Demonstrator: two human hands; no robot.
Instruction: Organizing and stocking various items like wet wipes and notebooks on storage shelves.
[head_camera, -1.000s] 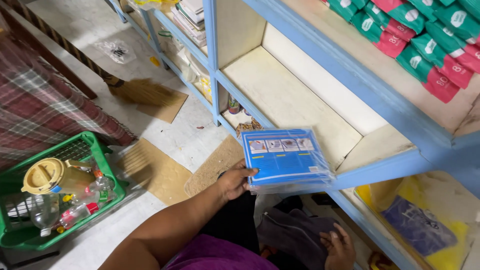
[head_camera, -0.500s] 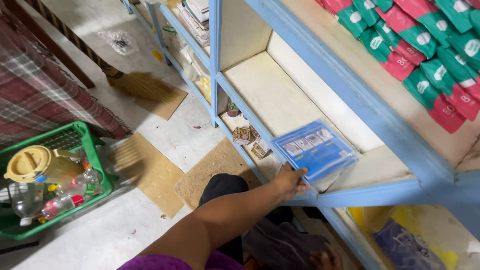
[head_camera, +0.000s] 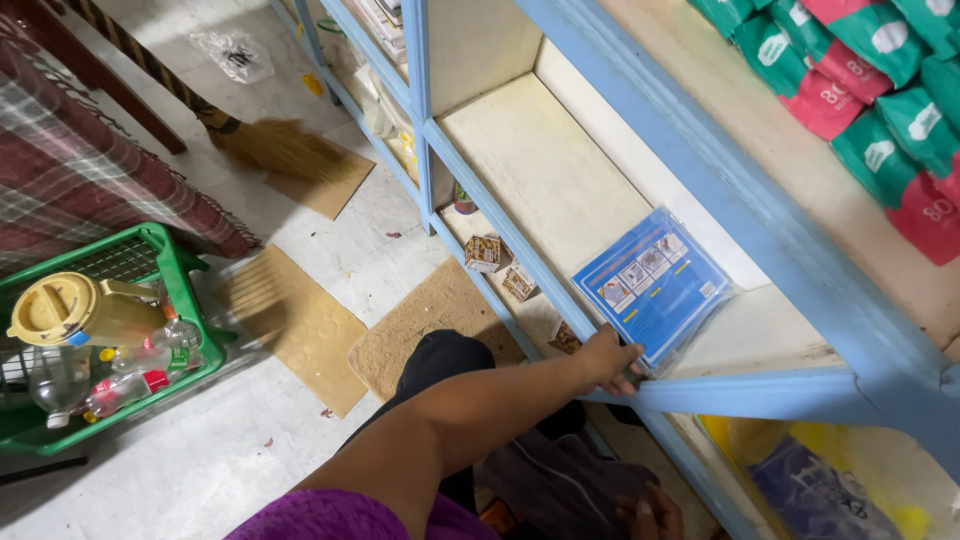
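A left hand (head_camera: 610, 360) grasps the near corner of a flat blue plastic-wrapped packet (head_camera: 652, 284) lying on the pale blue-framed shelf (head_camera: 560, 190). It looks light, slippery, bendable; best gripped along an edge. The right hand (head_camera: 650, 515), low down, is unclear.

This looks like a small shop or its stockroom: blue-framed wooden shelving (head_camera: 700, 180) runs along the wall, and its top shelf carries a row of identical green and red sachets (head_camera: 860, 70) stacked as stock. Lower shelves hold small printed cartons (head_camera: 487, 252) and a blue plastic-wrapped packet (head_camera: 652, 282), while a green plastic basket (head_camera: 180, 270) on the tiled floor is filled with bottles and a yellow-lidded jug (head_camera: 75, 310). Flattened cardboard sheets (head_camera: 290, 325) and a straw broom (head_camera: 275, 145) lie on the floor beside the shelving
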